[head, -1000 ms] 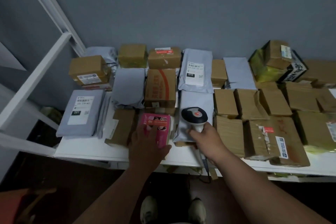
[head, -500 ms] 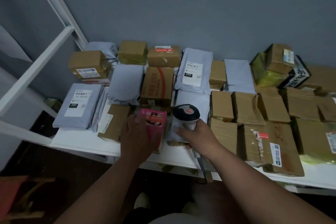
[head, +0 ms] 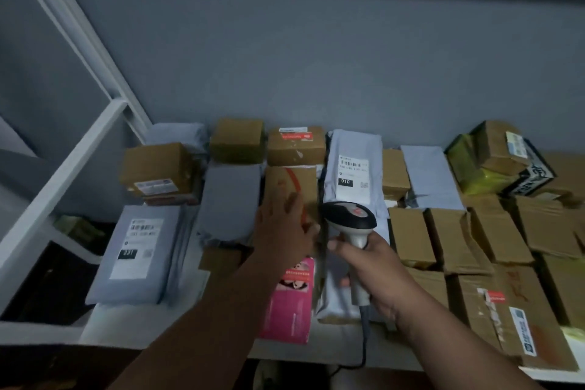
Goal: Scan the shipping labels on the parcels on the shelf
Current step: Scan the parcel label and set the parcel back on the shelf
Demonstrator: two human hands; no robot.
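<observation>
**Left hand reaching over a brown carton while the right grips the scanner**

At the far left a white shelf frame [head: 66, 165] slants down beside the shelf [head: 133, 326], closing off that side. Next to it lies a grey poly mailer [head: 136, 250], label up and marked 231; it looks soft and light, likely to sag if lifted by one corner, so it is best taken by a long edge or simply scanned where it lies. Behind it a brown box [head: 158, 171] shows a label on its front face.

The left hand [head: 281, 231] reaches forward with fingers straight and spread over a brown carton with red print [head: 291, 190]; blur hides whether they touch it. The carton looks stiff and easy to tip by its top edge. A pink box [head: 289, 301] lies below the forearm at the shelf's front edge and could slide off.

The right hand [head: 373, 269] is wrapped round the handle of the barcode scanner [head: 349, 218], its cord hanging past the edge. Beyond its head lies a mailer labelled 010 [head: 353, 171].

To the right, cardboard boxes [head: 459, 237] sit packed edge to edge, leaving little room to turn one in place.
</observation>
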